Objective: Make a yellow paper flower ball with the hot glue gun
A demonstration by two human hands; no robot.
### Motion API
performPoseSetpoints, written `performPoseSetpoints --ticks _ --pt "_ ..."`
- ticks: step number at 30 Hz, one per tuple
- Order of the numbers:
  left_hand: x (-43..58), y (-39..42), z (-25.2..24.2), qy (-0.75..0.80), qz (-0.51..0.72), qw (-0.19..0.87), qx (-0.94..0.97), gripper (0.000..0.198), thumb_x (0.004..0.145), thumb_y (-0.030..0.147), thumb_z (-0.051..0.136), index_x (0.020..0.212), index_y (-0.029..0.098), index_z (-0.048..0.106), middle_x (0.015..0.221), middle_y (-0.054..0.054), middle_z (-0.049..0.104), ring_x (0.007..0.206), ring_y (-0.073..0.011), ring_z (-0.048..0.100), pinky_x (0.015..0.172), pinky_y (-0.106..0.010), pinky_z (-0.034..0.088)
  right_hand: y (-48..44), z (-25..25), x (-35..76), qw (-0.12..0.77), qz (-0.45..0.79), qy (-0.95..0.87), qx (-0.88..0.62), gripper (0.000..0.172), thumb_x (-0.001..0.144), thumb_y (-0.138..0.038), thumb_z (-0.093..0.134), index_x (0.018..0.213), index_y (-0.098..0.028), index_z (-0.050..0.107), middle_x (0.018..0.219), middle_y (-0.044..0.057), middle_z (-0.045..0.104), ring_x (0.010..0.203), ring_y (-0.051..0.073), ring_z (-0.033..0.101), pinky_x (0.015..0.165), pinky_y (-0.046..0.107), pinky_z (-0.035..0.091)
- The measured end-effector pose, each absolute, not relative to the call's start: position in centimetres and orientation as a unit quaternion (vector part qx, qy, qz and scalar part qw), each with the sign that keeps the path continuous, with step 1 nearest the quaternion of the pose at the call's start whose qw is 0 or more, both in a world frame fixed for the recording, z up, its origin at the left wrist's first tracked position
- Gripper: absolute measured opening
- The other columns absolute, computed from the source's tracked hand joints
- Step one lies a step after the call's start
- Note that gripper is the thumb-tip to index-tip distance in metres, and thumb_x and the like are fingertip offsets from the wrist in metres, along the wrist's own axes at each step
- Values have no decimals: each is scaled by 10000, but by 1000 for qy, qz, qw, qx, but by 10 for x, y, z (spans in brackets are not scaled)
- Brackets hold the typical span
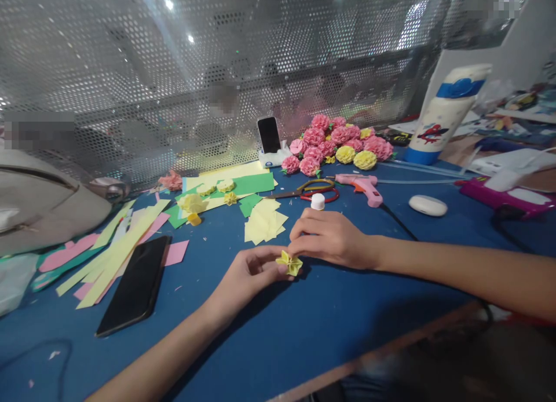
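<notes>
A small folded yellow paper flower (pixel 290 263) is pinched between the thumb and fingers of my left hand (pixel 259 269), just above the blue table. My right hand (pixel 326 237) comes in from the right, its fingers bent together at the flower's upper edge; whether they grip a petal is hard to make out. Beyond my hands lie a stack of yellow paper squares (pixel 264 221) and a white-capped bottle (pixel 318 201), partly hidden behind my right hand. Another folded yellow flower (pixel 230 198) rests near green paper (pixel 254 183).
Scissors (pixel 315 190) and a pink glue gun (pixel 361 186) lie beyond my right hand. Pink and yellow paper flowers (pixel 330 140) are heaped at the back. A black phone (pixel 135 286) and paper strips (pixel 117 252) lie left; a bottle (pixel 447 115) stands right.
</notes>
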State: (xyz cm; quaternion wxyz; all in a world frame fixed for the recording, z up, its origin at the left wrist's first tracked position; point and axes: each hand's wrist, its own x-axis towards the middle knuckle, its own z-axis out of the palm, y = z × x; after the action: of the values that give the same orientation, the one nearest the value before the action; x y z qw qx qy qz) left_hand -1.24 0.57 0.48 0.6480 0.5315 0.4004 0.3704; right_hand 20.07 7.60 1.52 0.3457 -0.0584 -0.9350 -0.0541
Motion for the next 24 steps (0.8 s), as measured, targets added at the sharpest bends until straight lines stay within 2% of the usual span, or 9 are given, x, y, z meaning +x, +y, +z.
performPoseSetpoints --ticks 11,16,19,24 --pt "-11 5 6 443 360 626 532 302 751 307 792 1004 145 761 972 -81 786 890 -209 731 900 -306 539 78 18 201 331 -70 -941 -9 287 1025 -158 398 937 -172 671 888 42 663 803 144 504 702 259 403" --pt "-11 5 5 449 379 621 519 312 728 300 811 990 136 767 936 -85 790 866 -215 738 887 -319 556 78 15 203 347 64 -935 -36 144 986 -226 531 983 -149 654 907 57 666 828 151 524 749 277 425" --pt "-11 5 4 448 390 623 509 309 734 286 810 1004 144 767 924 -70 792 852 -195 739 871 -292 563 76 14 203 361 147 -917 -84 132 945 -265 607 980 -143 646 913 56 671 853 156 545 791 293 429" --pt "-12 4 3 448 399 614 512 284 747 275 801 999 150 768 939 -67 792 875 -192 740 881 -281 561 71 14 201 371 189 -902 -115 91 904 -227 661 884 -138 670 841 34 671 803 142 542 786 296 415"
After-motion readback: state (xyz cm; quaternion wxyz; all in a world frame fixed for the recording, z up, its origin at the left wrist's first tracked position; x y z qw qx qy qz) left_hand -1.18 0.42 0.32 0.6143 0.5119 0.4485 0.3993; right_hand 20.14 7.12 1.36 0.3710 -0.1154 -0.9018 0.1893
